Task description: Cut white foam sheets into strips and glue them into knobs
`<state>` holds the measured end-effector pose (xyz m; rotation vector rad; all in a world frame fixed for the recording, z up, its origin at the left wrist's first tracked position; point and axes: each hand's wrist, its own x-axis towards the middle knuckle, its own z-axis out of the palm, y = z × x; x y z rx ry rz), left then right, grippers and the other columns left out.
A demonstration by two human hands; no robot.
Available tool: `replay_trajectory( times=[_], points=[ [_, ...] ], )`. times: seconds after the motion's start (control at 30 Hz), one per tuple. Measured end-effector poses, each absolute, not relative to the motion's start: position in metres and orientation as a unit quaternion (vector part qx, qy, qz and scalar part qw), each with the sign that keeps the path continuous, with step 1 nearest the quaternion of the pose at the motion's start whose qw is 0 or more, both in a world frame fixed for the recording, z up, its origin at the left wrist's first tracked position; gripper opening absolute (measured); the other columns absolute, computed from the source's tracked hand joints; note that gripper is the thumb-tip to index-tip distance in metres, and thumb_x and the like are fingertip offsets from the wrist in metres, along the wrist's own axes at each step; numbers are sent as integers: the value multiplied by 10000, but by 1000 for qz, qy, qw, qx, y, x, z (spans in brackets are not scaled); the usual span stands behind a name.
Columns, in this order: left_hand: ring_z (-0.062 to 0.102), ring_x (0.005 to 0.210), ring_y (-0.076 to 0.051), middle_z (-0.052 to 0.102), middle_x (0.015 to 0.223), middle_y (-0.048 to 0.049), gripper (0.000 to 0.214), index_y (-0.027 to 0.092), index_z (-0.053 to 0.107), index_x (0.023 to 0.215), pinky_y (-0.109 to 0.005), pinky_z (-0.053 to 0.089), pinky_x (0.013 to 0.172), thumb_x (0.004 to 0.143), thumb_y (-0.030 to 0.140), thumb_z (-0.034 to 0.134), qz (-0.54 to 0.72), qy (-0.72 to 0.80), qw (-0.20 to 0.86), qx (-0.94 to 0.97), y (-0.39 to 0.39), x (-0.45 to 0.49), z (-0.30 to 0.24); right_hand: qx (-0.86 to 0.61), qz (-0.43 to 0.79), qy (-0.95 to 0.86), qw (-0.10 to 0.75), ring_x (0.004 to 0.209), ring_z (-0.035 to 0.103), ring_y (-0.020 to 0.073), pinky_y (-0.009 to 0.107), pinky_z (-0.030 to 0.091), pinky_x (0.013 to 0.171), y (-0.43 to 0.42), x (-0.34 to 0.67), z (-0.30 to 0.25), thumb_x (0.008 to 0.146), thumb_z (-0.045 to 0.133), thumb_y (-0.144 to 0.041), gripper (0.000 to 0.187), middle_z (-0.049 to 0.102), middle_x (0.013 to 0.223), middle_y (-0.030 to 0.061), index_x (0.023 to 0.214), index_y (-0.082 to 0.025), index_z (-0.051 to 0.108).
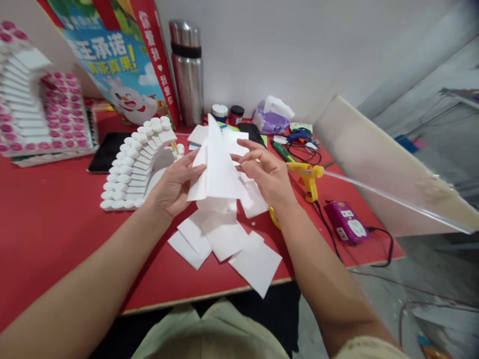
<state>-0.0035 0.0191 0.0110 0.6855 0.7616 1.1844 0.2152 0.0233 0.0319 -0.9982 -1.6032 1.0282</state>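
Observation:
Both my hands hold a folded white paper sheet (217,167) upright above the red table (56,224). My left hand (174,187) grips its left edge with the fingers curled behind and the thumb in front. My right hand (267,174) pinches the right edge, fingers partly spread. Several loose white paper squares (224,239) lie on the table just below my hands. A white arched model of bottle caps and paper strips (136,164) stands close to my left hand.
A yellow glue gun (309,177) stands right of my right hand, its cord running to a purple power strip (346,222). A steel flask (187,72), small jars, a tissue pack (271,117), a pink-and-white cap model (41,114) and a black tablet (107,152) line the back.

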Motion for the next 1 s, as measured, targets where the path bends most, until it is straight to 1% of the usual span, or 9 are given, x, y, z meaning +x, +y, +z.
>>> replay_trajectory(
  times=[0.13, 0.23, 0.33, 0.4, 0.5, 0.57, 0.67, 0.77, 1.0],
  points=[
    [783, 1031, -278, 817, 1083, -54, 436, 191, 733, 1123, -401, 654, 927, 709, 183, 870, 535, 319, 695, 357, 16, -4, 12, -427, 552, -544, 466, 1158, 715, 288, 474, 624, 936, 29, 217, 31, 896, 515, -806, 619, 652, 1384, 134, 1170, -261, 617],
    [785, 1027, -280, 820, 1100, -33, 414, 216, 747, 1119, -410, 665, 914, 727, 199, 880, 523, 313, 702, 368, 13, -4, 11, -420, 613, -513, 429, 1145, 720, 298, 481, 630, 933, 29, 215, 30, 866, 506, -851, 713, 724, 1253, 156, 1208, -237, 623],
    [790, 994, -264, 826, 1074, -11, 381, 230, 756, 1098, -389, 672, 890, 741, 208, 886, 520, 306, 707, 370, 13, -3, 8, -368, 673, -504, 396, 1096, 733, 289, 463, 630, 922, 27, 213, 27, 769, 690, -810, 715, 766, 1173, 127, 1216, -253, 652],
    [790, 993, -253, 824, 1084, -21, 356, 222, 757, 1086, -375, 668, 897, 753, 202, 882, 529, 305, 699, 372, 14, -3, 6, -341, 699, -488, 396, 1022, 749, 266, 438, 628, 908, 26, 212, 25, 679, 870, -654, 670, 786, 1131, 91, 1192, -267, 681],
    [780, 1042, -260, 817, 1110, -55, 360, 202, 750, 1109, -384, 651, 934, 770, 201, 872, 551, 325, 670, 377, 17, -5, 4, -360, 680, -449, 455, 883, 757, 216, 400, 626, 876, 28, 217, 24, 595, 974, -386, 520, 809, 1019, 37, 1038, -248, 741],
    [775, 1058, -272, 819, 1082, -68, 358, 183, 752, 1109, -397, 644, 943, 772, 214, 870, 566, 348, 644, 379, 20, -6, 3, -385, 646, -429, 500, 810, 749, 194, 383, 625, 842, 29, 223, 26, 570, 977, -299, 423, 812, 933, 9, 925, -234, 757],
    [773, 1043, -294, 824, 1001, -77, 328, 151, 775, 1040, -402, 639, 930, 745, 241, 887, 575, 375, 615, 388, 22, -6, 2, -408, 605, -438, 525, 757, 735, 184, 367, 617, 783, 30, 233, 32, 589, 967, -298, 363, 808, 876, -1, 886, -224, 771],
    [778, 978, -293, 825, 940, -78, 309, 148, 796, 952, -386, 643, 886, 701, 283, 917, 572, 384, 604, 401, 23, -5, 0, -423, 592, -469, 500, 768, 734, 191, 361, 607, 752, 29, 240, 37, 621, 960, -351, 360, 811, 898, 19, 900, -212, 781],
    [749, 740, -194, 798, 806, -50, 305, 157, 806, 900, -279, 612, 712, 671, 309, 937, 578, 386, 595, 404, 23, -5, -1, -434, 580, -488, 487, 726, 711, 170, 321, 583, 682, 30, 246, 38, 555, 991, -351, 410, 806, 865, 18, 882, -207, 789]
  ],
)
